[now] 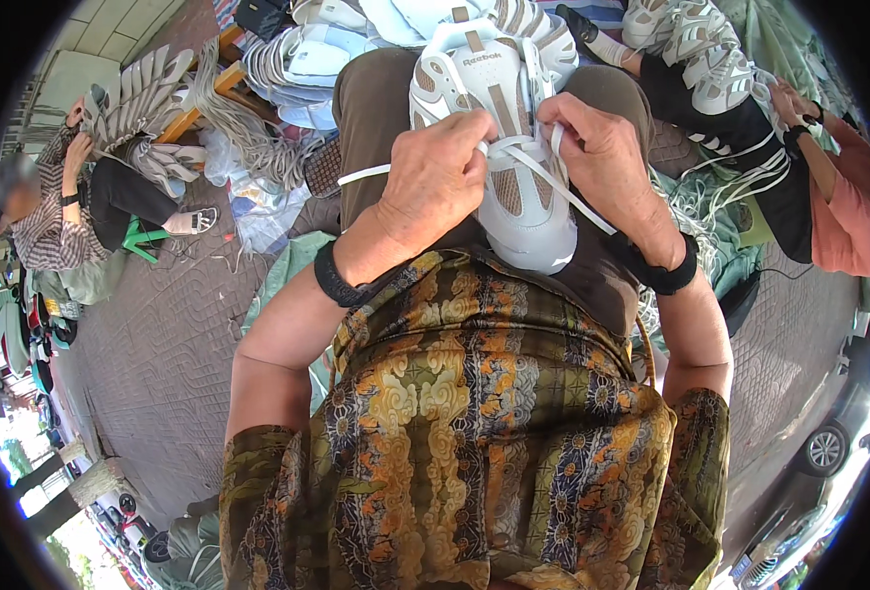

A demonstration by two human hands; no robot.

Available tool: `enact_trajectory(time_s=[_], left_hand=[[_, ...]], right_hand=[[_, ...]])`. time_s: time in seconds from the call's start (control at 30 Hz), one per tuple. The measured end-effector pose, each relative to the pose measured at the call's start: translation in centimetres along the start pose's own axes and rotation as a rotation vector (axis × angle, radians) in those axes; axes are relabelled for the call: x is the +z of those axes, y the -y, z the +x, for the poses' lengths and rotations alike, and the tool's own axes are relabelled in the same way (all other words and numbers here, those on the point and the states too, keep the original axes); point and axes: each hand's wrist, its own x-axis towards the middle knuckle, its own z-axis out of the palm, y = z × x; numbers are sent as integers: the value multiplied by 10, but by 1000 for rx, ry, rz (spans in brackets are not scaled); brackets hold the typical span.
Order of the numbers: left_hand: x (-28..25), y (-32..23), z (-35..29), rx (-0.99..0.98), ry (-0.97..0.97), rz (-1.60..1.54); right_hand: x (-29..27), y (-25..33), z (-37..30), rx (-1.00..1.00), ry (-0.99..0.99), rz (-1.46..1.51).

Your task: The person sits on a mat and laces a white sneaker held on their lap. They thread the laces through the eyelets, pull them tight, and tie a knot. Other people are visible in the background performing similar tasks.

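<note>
A white and beige sneaker (528, 224) rests on my lap between my knees, its toe pointing toward me. A flat white shoelace (575, 197) crosses over the lower part of its lacing, with loose ends trailing to both sides. At the shoe's left edge my left hand (437, 172) is closed in a pinch on the lace, one end sticking out to the left. My right hand (602, 152) pinches the lace on the opposite side, close to the eyelets. The tongue (484, 67) stands up beyond both hands.
Stacked shoe uppers (307, 64) lie beyond my knees, beside a bundle of laces (243, 128). More sneakers (715, 69) sit by a person in a pink top (843, 216) at right. Another person (52, 216) handles uppers at left. Loose laces (696, 221) lie right of me.
</note>
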Motion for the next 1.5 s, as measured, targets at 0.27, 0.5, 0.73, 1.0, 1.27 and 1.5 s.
enact_trajectory(time_s=[0.27,0.5,0.73,1.0,1.27,1.5], left_hand=[[-35,12,11,180,99,110],[-41,14,58,539,206,319],[-39,23,65,608,568,317],[-33,18,73,513,718,294],[-22,11,75,301,805,454],[-8,9,77,145,776,453]], right_hand=[[-53,-24,13,-165,123,-168],[-39,-1,52,-717,169,-439],[-42,7,77,-679,637,-512],[-33,-28,76,-898,521,-403],[-33,22,86,-417,883,-563],[-26,25,71,-448,538,-468]])
